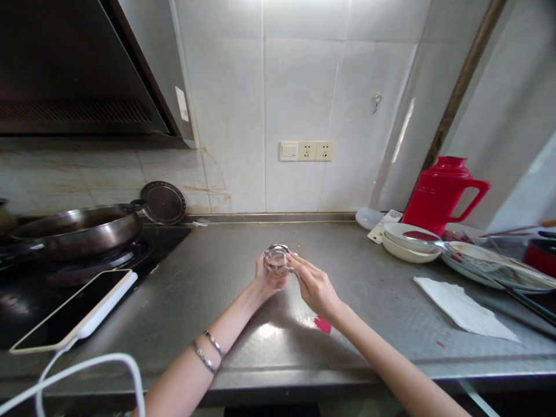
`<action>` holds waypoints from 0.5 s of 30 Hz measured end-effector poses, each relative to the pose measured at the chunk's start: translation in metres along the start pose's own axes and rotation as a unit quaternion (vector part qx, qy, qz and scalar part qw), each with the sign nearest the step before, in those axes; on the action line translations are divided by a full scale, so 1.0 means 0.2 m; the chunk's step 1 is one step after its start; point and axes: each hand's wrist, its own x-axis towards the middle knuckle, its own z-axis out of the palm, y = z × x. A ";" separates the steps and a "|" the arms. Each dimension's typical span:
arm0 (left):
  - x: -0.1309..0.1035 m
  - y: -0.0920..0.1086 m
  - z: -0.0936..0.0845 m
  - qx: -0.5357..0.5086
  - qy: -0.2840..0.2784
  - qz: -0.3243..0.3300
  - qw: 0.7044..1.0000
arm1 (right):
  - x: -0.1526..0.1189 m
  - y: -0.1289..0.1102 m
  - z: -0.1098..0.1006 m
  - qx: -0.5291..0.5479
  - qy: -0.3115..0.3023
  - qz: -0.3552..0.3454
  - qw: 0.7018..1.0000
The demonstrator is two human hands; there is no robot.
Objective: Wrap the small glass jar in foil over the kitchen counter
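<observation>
A small clear glass cup is held above the middle of the steel counter, its round mouth facing me. My left hand is wrapped round its lower part from the left and below. My right hand meets the cup from the right, with its closed fingers at the rim and side. A small pale patch shows by the right fingertips; I cannot make out whether it is a separate thing or a reflection. Below the right wrist lies a small red piece on the counter.
At left, a steel pan sits on the black stove, with a phone and white cable in front. At right are a red thermos, stacked white bowls, plates with utensils, and a white paper towel.
</observation>
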 end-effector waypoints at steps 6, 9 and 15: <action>0.02 -0.01 -0.02 0.048 -0.033 0.060 0.996 | 0.06 -0.06 0.06 0.124 0.082 0.277 0.949; 0.00 0.00 -0.02 0.073 -0.030 0.071 0.994 | 0.12 -0.05 0.04 0.188 0.089 0.349 0.914; -0.02 0.01 0.01 0.117 0.013 0.037 0.992 | 0.17 0.02 0.05 0.210 0.078 0.371 0.901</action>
